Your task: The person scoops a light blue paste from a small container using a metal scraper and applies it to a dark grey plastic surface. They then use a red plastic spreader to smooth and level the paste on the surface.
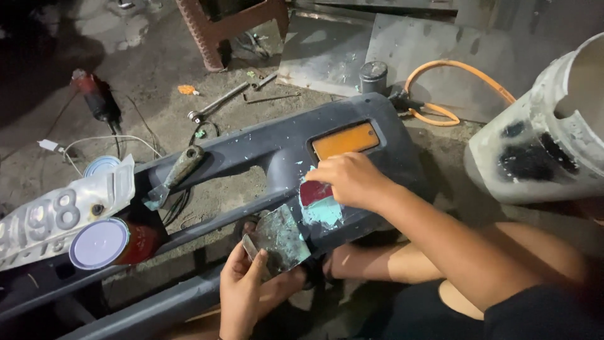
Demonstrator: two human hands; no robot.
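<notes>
A: What is being worked on?

B: A dark grey bumper panel (251, 151), lying on the concrete floor (145, 69) and running from about 8 o'clock up to 2 o'clock across the view. At its centre is a patch of pale teal filler (324, 213), smeared just below an orange reflector (345, 140) and partly over a red lens (313, 191).

A: And the hands?

B: The right hand (349, 179) rests right on the patch, its fingers curled together and pressed down; whatever they grip is hidden beneath them, so I cannot tell. The left hand (242, 286), at 6 o'clock, holds a flat mixing plate (283, 238) smeared with the same teal, fingers clamped along its lower edge. It is tilted up beside the patch, seemingly to keep filler within easy reach.

A: What lies around that?

B: A putty knife (176, 176) rests on the panel's upper rail at 9 o'clock, blade down, parked where it will not roll. Further left, a red tin with a white lid (104, 242) sits on its side against a bent white plate (56, 217). At 11 o'clock lies a wrench (217, 104), with a small dark can (374, 75) at 12 o'clock. An orange hose (462, 66) loops at 1 o'clock, and a white paint-stained bucket (541, 145) stands at 3 o'clock.
</notes>
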